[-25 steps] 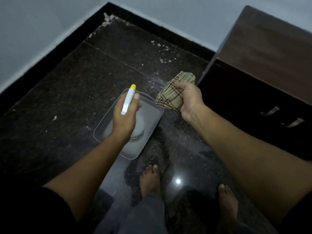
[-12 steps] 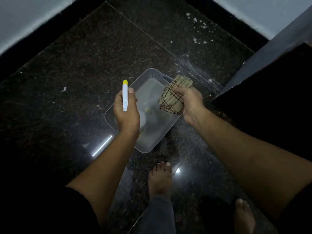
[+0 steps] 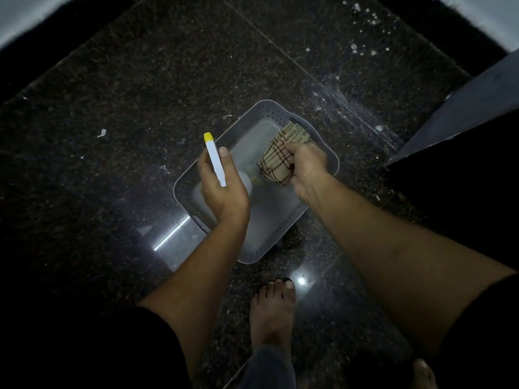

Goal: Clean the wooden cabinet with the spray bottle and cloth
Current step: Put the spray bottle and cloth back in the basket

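Left hand [image 3: 222, 189] is gripping the spray bottle [image 3: 214, 160], right hand [image 3: 307, 167] is clutching the cloth [image 3: 280, 155], grey tray [image 3: 280, 248] sitting on dark speckled floor [image 3: 140, 108].

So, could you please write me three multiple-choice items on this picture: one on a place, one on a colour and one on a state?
1. Where does the grey basket stand?
A. on a table
B. on the floor
C. on a chair

2. What colour is the tip of the spray bottle?
A. red
B. blue
C. yellow

3. What is the right hand doing?
A. gripping the checked cloth
B. hanging open
C. pressing a wall

Answers:
1 B: dark speckled floor shows all round the basket.
2 C: the tip above the left hand is yellow.
3 A: its fingers curl round the cloth.
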### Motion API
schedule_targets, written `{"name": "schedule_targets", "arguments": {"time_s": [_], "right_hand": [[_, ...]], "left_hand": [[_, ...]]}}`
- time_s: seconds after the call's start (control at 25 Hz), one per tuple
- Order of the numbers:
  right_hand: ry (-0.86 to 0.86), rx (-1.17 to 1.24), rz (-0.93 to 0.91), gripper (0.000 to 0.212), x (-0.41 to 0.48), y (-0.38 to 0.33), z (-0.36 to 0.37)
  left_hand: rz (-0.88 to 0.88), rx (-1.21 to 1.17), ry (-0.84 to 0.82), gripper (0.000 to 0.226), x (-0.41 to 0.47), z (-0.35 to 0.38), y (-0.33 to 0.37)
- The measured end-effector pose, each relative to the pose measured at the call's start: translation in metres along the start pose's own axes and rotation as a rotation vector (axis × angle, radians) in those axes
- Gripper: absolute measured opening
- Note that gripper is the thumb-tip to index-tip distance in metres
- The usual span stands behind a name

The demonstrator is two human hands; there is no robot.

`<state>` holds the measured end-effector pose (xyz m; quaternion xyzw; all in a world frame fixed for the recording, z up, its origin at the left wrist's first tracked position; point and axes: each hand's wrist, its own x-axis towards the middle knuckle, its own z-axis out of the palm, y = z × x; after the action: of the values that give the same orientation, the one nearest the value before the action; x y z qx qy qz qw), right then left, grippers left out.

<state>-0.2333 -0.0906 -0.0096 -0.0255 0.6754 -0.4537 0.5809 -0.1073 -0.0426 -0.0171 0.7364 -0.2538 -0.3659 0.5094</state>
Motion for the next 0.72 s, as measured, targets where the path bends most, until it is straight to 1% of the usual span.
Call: {"name": "schedule_targets", "arguments": {"time_s": [0.16, 0.28, 0.36, 0.44, 0.48, 0.52, 0.56, 0.64, 0.72], "right_hand": [[-0.069, 0.076, 0.126, 0.028, 0.028, 0.021, 0.006], [-0.020, -0.047, 0.173, 0.039, 0.040, 0.041, 0.001], [0.080, -0.092, 0.110, 0.051, 0.046, 0.049, -0.004], [0.202, -0.187, -0.039, 0.059, 0.045, 0.049, -0.007], [0.233, -0.261, -0.108, 0.057, 0.045, 0.049, -0.007], [0.227, -0.317, -0.144, 0.051, 0.044, 0.050, -0.007], [0.197, -0.373, -0.138, 0.043, 0.044, 0.053, -0.007], [0.147, -0.442, -0.070, 0.029, 0.046, 0.054, -0.009], [0.131, -0.429, -0.048, 0.021, 0.051, 0.051, -0.013]], "left_hand": [[0.015, 0.043, 0.004, 0.041, 0.000, 0.004, -0.009], [0.032, 0.133, -0.095, 0.048, -0.003, -0.005, -0.022], [0.079, 0.226, -0.209, 0.054, -0.006, -0.016, -0.037], [0.114, 0.298, -0.292, 0.065, -0.004, -0.029, -0.050], [0.137, 0.331, -0.311, 0.064, -0.001, -0.035, -0.054], [0.163, 0.363, -0.328, 0.060, 0.002, -0.040, -0.057], [0.188, 0.393, -0.346, 0.054, 0.005, -0.044, -0.059], [0.235, 0.435, -0.365, 0.044, 0.010, -0.049, -0.063], [0.247, 0.464, -0.347, 0.044, 0.010, -0.049, -0.061]]}}
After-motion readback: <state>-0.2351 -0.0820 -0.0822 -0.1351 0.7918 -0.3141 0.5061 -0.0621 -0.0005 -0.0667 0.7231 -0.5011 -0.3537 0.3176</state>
